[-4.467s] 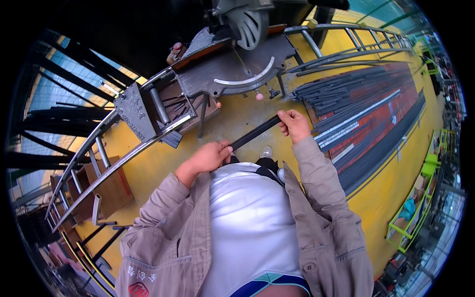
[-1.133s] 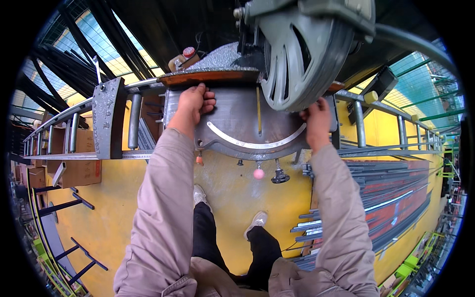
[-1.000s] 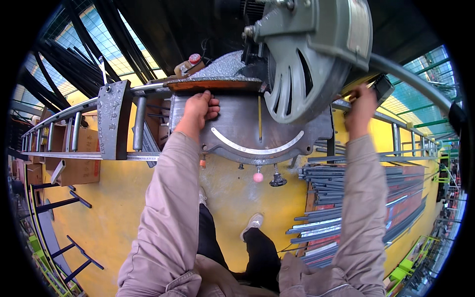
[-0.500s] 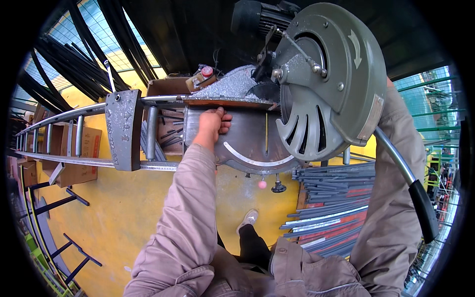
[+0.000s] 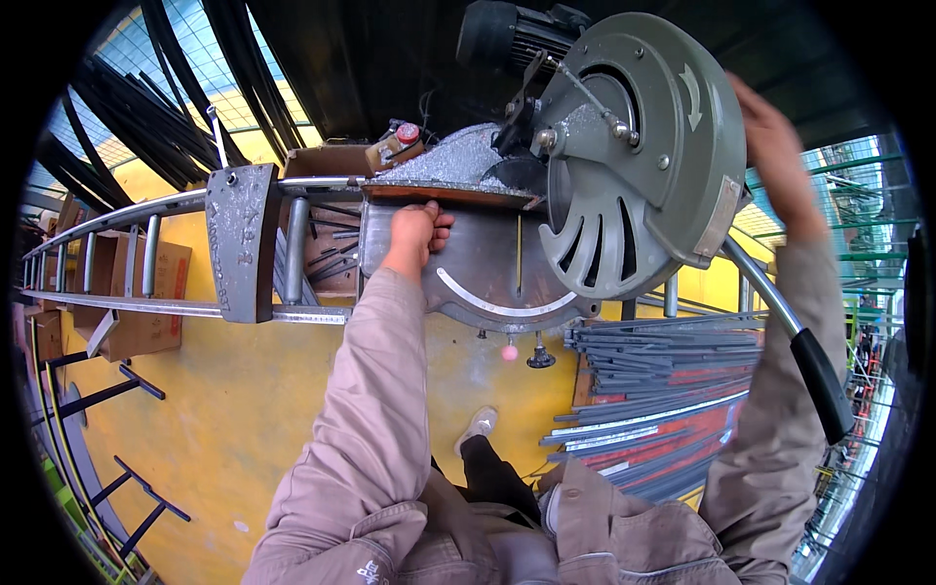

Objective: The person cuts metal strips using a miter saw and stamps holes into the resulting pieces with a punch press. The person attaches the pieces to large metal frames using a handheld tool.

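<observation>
Orange-brown fence (image 5: 473, 196): keeping left hand (image 5: 418, 234) curled there, lifting blurred right hand (image 5: 768, 136) behind grey saw (image 5: 673, 136), splitting work around it, leaving both grips unclear.

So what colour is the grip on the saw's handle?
Black; the grip shows best in the head view.

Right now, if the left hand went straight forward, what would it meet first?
The left hand would likely meet the orange-brown saw fence first; whether they already touch is unclear.
</observation>
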Action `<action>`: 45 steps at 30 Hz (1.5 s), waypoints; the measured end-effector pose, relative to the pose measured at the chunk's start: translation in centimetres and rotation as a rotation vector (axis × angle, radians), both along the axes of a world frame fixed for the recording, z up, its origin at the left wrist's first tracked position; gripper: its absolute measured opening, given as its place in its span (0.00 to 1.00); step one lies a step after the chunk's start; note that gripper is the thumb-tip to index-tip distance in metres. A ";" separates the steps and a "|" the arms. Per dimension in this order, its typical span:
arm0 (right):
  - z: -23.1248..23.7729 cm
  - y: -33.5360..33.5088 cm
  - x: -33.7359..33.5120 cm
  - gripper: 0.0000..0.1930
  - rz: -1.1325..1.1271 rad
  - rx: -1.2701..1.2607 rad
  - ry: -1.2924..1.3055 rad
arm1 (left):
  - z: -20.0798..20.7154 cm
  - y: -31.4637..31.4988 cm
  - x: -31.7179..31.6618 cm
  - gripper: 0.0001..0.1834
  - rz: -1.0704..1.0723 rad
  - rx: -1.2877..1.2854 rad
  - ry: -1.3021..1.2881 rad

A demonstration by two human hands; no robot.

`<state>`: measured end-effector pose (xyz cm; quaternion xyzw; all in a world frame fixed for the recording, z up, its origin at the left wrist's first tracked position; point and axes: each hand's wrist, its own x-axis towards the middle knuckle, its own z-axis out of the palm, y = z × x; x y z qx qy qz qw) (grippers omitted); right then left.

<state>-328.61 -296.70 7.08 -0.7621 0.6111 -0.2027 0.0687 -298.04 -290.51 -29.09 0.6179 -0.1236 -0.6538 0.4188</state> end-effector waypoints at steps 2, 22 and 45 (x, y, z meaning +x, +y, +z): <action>4.8 3.3 0.9 0.29 0.194 0.111 -0.402 | -0.5 0.6 2.4 0.12 0.062 -0.004 -0.014; -12.6 30.0 3.2 0.32 -0.349 0.561 -0.476 | -0.3 -0.4 -0.5 0.11 0.025 0.007 -0.007; -4.5 29.1 2.1 0.28 0.035 0.427 -0.023 | -0.6 -0.7 0.2 0.10 -0.002 0.034 -0.029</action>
